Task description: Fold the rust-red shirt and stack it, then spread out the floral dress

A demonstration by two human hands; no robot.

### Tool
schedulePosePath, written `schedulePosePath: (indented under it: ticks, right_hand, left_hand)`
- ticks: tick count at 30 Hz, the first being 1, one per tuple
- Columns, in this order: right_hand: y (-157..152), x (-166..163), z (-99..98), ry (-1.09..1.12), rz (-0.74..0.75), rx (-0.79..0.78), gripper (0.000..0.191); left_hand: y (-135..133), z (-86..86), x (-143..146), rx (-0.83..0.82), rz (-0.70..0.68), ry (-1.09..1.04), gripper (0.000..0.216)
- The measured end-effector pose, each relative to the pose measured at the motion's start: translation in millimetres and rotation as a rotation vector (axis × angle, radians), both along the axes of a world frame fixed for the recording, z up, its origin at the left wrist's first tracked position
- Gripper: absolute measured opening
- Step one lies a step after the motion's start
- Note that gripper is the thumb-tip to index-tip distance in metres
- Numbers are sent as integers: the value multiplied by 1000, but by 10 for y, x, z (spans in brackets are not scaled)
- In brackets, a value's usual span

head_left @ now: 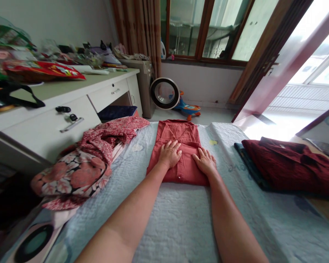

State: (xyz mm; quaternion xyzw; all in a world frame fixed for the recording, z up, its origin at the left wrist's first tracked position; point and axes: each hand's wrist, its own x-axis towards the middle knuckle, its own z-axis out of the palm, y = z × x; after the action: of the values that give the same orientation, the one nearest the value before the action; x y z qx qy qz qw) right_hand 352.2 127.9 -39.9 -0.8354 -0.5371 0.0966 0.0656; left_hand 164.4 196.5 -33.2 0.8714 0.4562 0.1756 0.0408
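A red buttoned garment lies folded on the pale blue quilted cover, its lower part doubled over toward me and a V-shaped neckline at the far end. My left hand rests flat on the left half of the folded part, fingers stretched forward. On the right edge of the same garment lies my right hand, palm down with its fingers apart. Neither hand grips the cloth. One button shows near the front fold, between my two forearms.
Rumpled floral clothes lie to the left, and folded dark red clothes are stacked at the right. A white desk with cluttered top stands at left. Beyond the bed are a washing machine with its round door open and a blue ride-on toy.
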Motion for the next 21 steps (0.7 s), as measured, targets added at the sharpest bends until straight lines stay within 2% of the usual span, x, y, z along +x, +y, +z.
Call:
schedulePosePath:
  ticks: [7, 11, 18, 21]
  right_hand:
    - [-6, 27, 41, 52, 21, 19, 72]
    - [-15, 103, 58, 72, 85, 0, 68]
    - [-101, 184, 72, 122, 160, 143, 56]
    - [-207, 211, 82, 215, 188, 194, 58]
  left_hand:
    - [-19, 53, -20, -29, -15, 21, 50]
    - [-31, 45, -117, -65, -46, 59, 57]
    - [-199, 9, -682, -102, -26, 95, 64]
    - [-357, 37, -973, -154, -86, 90, 69]
